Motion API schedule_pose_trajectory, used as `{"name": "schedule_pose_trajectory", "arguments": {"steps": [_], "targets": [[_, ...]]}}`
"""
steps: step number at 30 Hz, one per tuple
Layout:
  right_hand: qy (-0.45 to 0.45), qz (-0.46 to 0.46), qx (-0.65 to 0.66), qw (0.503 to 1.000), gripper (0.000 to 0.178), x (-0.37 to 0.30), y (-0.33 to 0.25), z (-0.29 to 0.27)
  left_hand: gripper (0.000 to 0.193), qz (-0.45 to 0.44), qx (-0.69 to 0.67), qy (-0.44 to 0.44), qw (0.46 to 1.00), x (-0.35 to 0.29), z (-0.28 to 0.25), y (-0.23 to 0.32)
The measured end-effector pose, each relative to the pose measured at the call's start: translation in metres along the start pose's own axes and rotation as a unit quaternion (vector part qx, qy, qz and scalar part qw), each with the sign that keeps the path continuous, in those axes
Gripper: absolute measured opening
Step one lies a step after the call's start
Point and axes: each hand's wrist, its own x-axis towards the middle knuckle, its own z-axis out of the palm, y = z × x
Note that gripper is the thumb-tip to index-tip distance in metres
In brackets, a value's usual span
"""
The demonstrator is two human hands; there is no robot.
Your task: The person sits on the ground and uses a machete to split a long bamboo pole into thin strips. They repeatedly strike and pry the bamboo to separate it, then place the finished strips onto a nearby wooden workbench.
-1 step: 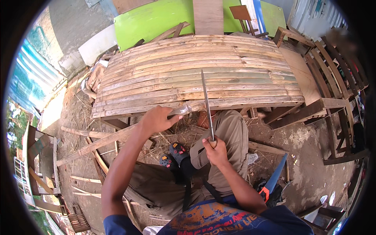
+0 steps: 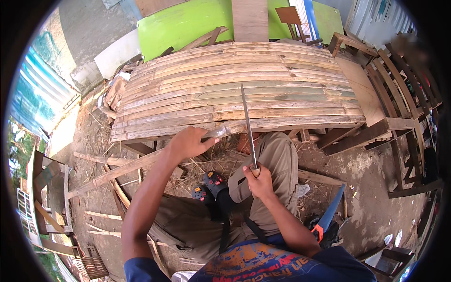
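Observation:
My left hand (image 2: 189,142) is closed round a bamboo piece (image 2: 216,133) at the near edge of the slatted bamboo table (image 2: 225,101). A long strip (image 2: 115,174) slopes down to the left in line with it; I cannot tell whether they are one piece. My right hand (image 2: 259,182) grips the wooden handle of a machete (image 2: 247,113). Its long narrow blade points away from me over the table, crossing close by the bamboo's right end. Whether blade and bamboo touch is unclear.
A handsaw (image 2: 330,209) with blue blade and orange handle stands by my right side. Wooden frames (image 2: 399,124) crowd the right. Loose bamboo strips (image 2: 103,216) lie on the dirt floor at left. Green panels (image 2: 188,28) lean behind the table.

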Motion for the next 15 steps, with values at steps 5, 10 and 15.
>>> {"name": "schedule_pose_trajectory", "arguments": {"steps": [5,10,15], "targets": [[0.019,-0.136,-0.058,0.989,0.025,0.003,-0.011,0.002,0.063,-0.005,-0.044,-0.035,0.998,0.004,0.005,-0.012],[0.007,-0.179,0.094,0.979,0.022,-0.009,-0.108,-0.017,0.063,-0.046,-0.074,-0.090,0.992,0.007,0.018,-0.020],[0.054,-0.288,0.037,0.955,0.026,0.016,-0.085,-0.011,0.067,-0.035,-0.077,-0.060,0.995,0.010,0.021,-0.026]]}}
